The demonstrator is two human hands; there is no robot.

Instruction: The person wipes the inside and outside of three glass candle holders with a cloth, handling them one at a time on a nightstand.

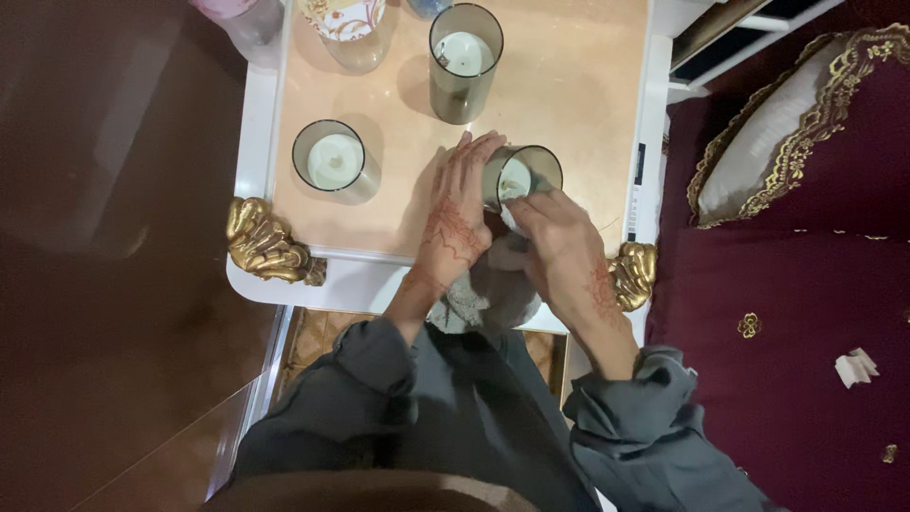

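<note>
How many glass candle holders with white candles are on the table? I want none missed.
3: the far candle glass, the near-left candle glass, and the held candle glass between the left hand and right hand. More may sit beyond the top edge.

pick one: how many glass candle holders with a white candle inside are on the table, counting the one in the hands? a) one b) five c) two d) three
d) three: one glass candle holder stands near the table's left edge, another near the top, and a third is held tilted between the left hand and the right hand, which presses a grey cloth against it.
</note>
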